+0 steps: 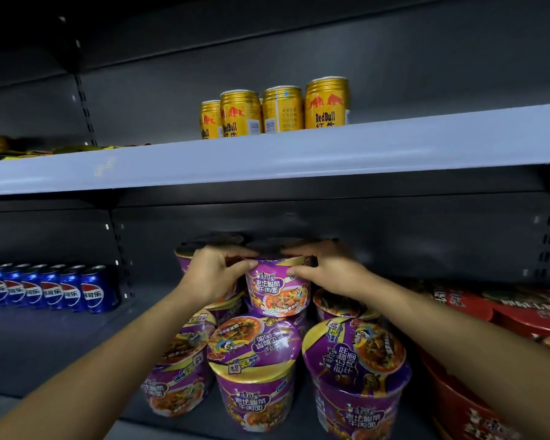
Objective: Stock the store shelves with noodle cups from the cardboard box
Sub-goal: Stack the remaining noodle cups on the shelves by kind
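Note:
A purple noodle cup (278,289) sits on top of other purple cups in the second layer on the lower shelf. My left hand (215,274) grips its left rim and my right hand (326,271) grips its right rim, thumbs on the front. Three purple cups stand in the front row: left (178,373), middle (254,373), right (356,382). More purple cups (210,242) are stacked behind, partly hidden by my hands. The cardboard box is out of view.
Blue Pepsi cans (61,292) line the lower shelf at left. Red noodle bowls (515,325) fill the right side. Gold Red Bull cans (277,109) stand on the upper shelf (267,157), whose grey front edge hangs just above the stacked cups.

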`<state>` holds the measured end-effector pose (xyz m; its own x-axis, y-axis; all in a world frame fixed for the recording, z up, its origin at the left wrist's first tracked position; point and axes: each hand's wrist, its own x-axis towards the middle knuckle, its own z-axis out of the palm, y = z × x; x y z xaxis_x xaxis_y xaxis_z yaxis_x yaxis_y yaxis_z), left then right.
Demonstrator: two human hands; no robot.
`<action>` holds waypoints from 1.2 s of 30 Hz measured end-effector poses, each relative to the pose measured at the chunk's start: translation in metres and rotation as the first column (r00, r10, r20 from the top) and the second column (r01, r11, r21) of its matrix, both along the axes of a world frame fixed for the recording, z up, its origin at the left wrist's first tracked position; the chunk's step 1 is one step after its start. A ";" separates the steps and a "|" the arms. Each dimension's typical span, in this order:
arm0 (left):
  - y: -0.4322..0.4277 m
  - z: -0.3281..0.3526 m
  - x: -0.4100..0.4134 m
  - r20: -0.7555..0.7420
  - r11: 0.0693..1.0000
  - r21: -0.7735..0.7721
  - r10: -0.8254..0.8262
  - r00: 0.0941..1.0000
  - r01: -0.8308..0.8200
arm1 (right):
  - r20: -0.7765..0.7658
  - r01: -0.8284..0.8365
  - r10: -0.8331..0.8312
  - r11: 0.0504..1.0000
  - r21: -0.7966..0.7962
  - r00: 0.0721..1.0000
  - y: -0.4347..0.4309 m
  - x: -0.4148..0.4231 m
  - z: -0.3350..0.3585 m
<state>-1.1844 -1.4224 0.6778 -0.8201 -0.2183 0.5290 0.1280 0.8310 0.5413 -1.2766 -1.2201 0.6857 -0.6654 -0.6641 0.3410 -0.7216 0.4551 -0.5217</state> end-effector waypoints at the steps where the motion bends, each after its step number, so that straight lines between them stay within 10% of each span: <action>1: -0.002 0.000 -0.001 0.005 1.000 -0.010 0.000 1.000 0.000 | -0.004 0.004 -0.004 1.000 0.000 1.000 -0.001 -0.001 -0.001; 36: 0.002 0.001 -0.023 -0.027 0.983 -0.178 0.040 0.999 -0.044 | 0.025 -0.176 0.179 0.979 -0.107 0.983 -0.012 -0.052 -0.005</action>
